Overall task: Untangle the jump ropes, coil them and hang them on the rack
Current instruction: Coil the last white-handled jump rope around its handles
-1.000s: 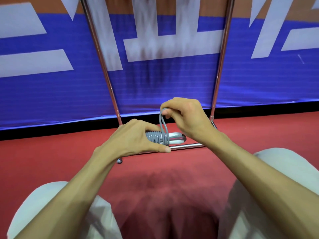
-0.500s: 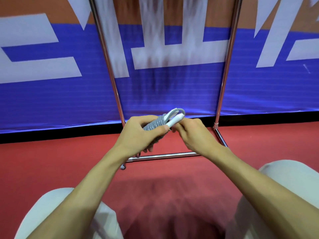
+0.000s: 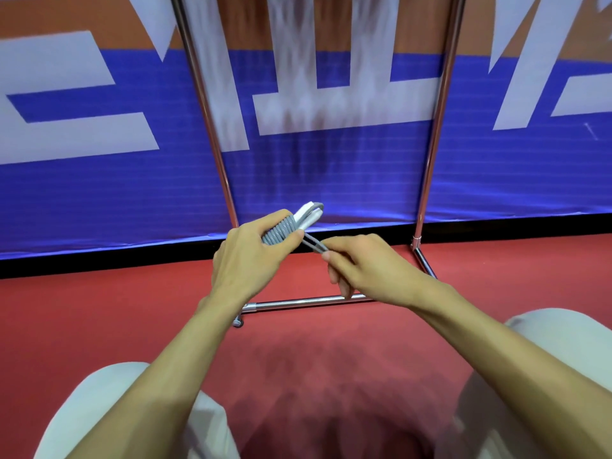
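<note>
While the coiled jump rope [image 3: 281,228] is being held at frame centre, the left hand [image 3: 251,260] is being kept wrapped round its grey coils, thumb & fingers closed tight on them. The white handles [image 3: 309,214] are being shown poking out of the bundle's upper-right end, w/ a grey loop arching over them. A doubled strand of grey cord [image 3: 314,245] is being pinched by the right hand [image 3: 371,265], just right of centre. The strand is being held taut betw. the bundle & the fingertips, the remaining fingers being curled under.

The bundle is being held in the air in front of the lower part of the rack [image 3: 433,144], not touching it. The rack's two chrome uprights are being seen running from the top edge down toward mid-frame, left & right of the hands. Its base bar [image 3: 298,301] is lying on the red floor [image 3: 82,326] just below the hands, w/ a small caster [image 3: 237,323] at the bar's left end.

Behind the rack a blue & orange banner [image 3: 99,200] is being shown across the upper half. Large white characters are printed on it, but they are being cropped & blurred, so nothing can be read. Any marking on the handles is too small to tell. Pale trouser knees [image 3: 109,409] are being seen at lower left & lower right.
</note>
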### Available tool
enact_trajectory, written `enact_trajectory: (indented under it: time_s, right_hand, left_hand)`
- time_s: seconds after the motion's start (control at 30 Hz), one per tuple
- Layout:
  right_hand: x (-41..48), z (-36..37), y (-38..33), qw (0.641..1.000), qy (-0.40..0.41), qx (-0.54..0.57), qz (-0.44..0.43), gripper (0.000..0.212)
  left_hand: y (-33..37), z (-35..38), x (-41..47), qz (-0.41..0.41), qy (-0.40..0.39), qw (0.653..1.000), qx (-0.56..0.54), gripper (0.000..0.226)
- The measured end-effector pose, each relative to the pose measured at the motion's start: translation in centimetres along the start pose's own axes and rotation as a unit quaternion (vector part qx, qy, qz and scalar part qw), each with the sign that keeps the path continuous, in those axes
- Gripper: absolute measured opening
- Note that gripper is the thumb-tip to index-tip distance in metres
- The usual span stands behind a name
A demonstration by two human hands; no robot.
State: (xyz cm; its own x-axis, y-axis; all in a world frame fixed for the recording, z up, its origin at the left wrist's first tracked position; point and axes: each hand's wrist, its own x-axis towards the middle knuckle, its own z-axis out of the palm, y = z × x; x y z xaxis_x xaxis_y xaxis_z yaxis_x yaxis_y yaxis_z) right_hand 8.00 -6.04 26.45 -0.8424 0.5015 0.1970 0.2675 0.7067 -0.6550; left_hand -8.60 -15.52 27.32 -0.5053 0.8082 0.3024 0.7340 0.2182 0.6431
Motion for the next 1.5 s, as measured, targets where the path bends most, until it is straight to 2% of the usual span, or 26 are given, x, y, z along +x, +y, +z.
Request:
enact_trajectory:
  time_s: [0.1,0.17,0.23,0.3,0.33,0.37,0.47,0.5,0.53,0.57,0.63,0.7,0.8,0.9,0.97,1.03,1.13,1.2,1.37,1.5]
  right_hand:
    - [0.0,-0.2,-0.5,0.990,0.025,0.132,0.039,0.017]
    - [0.0,-0.4,-0.8,0.975,0.033,0.213,0.050,0.018]
    - [0.0,-0.8,-0.9,0.970,0.040,0.236,0.039,0.021]
    - [0.0,-1.1,-0.9,0.960,0.035,0.276,0.019,0.016]
    - [0.1,-1.4,-0.9,0.947,0.023,0.319,0.010,0.010]
    - [0.2,-1.5,-0.9,0.927,0.007,0.375,0.001,0.014]
    - [0.3,-2.0,-1.0,0.844,-0.076,0.532,-0.006,0.042]
    - [0.3,-2.0,-0.9,0.828,-0.087,0.554,-0.011,0.045]
    - [0.4,-1.9,-0.9,0.828,-0.080,0.555,-0.019,0.042]
    - [0.5,-1.7,-0.9,0.845,-0.057,0.531,-0.030,0.034]
    - [0.7,-1.1,-0.8,0.900,0.025,0.433,-0.048,0.022]
    - [0.9,-0.6,-0.9,0.935,0.116,0.332,-0.043,0.019]
    - [1.0,-0.7,-0.8,0.950,0.239,0.194,-0.050,0.019]
    - [1.3,-1.0,-0.8,0.936,0.330,0.101,-0.068,0.013]
    - [1.4,-0.9,-1.0,0.931,0.338,0.122,-0.071,0.014]
    - [1.2,-1.0,-1.5,0.928,0.316,0.190,-0.054,0.016]
    - [0.9,-1.3,-2.0,0.916,0.268,0.297,-0.035,0.016]
    - [1.0,-1.3,-2.1,0.904,0.264,0.335,-0.023,0.016]
    - [1.4,-1.3,-1.8,0.862,0.230,0.451,0.013,0.015]
    - [1.5,-1.7,-1.2,0.856,0.218,0.466,0.052,0.028]
  left_hand:
    - [0.2,0.0,0.0,0.006,-0.001,0.999,0.038,0.020]
    - [0.5,-0.2,0.0,0.000,-0.036,0.999,-0.010,0.020]
    - [0.6,-0.4,0.0,-0.008,-0.072,0.995,-0.062,0.017]
    - [0.8,-0.3,-0.1,-0.006,-0.113,0.989,-0.100,0.016]
    - [0.9,-0.2,-0.3,-0.004,-0.129,0.985,-0.111,0.016]
    - [0.9,-0.1,-0.4,-0.002,-0.138,0.984,-0.113,0.016]
    - [1.0,-0.3,-0.6,-0.013,-0.161,0.983,-0.093,0.017]
    - [1.0,-0.5,-0.6,-0.020,-0.169,0.981,-0.090,0.016]
    - [0.9,-0.6,-0.5,-0.030,-0.179,0.979,-0.093,0.013]
    - [0.9,-0.7,-0.5,-0.043,-0.188,0.976,-0.101,0.012]
    - [0.9,-0.7,-0.5,-0.060,-0.205,0.969,-0.121,0.011]
    - [1.2,-0.5,-0.6,-0.067,-0.214,0.965,-0.137,0.012]
    - [1.5,-0.2,-0.6,-0.083,-0.223,0.954,-0.181,0.012]
    - [1.8,-0.1,-0.6,-0.103,-0.243,0.936,-0.234,0.015]
    - [2.0,-0.1,-0.6,-0.112,-0.257,0.922,-0.266,0.019]
    - [2.2,0.1,-0.7,-0.119,-0.268,0.913,-0.283,0.021]
    - [2.4,0.1,-0.7,-0.129,-0.280,0.910,-0.276,0.023]
    - [2.4,0.1,-0.7,-0.138,-0.281,0.907,-0.281,0.025]
    - [2.3,0.1,-0.5,-0.157,-0.251,0.904,-0.307,0.024]
    - [2.0,0.3,-0.4,-0.176,-0.213,0.908,-0.314,0.021]
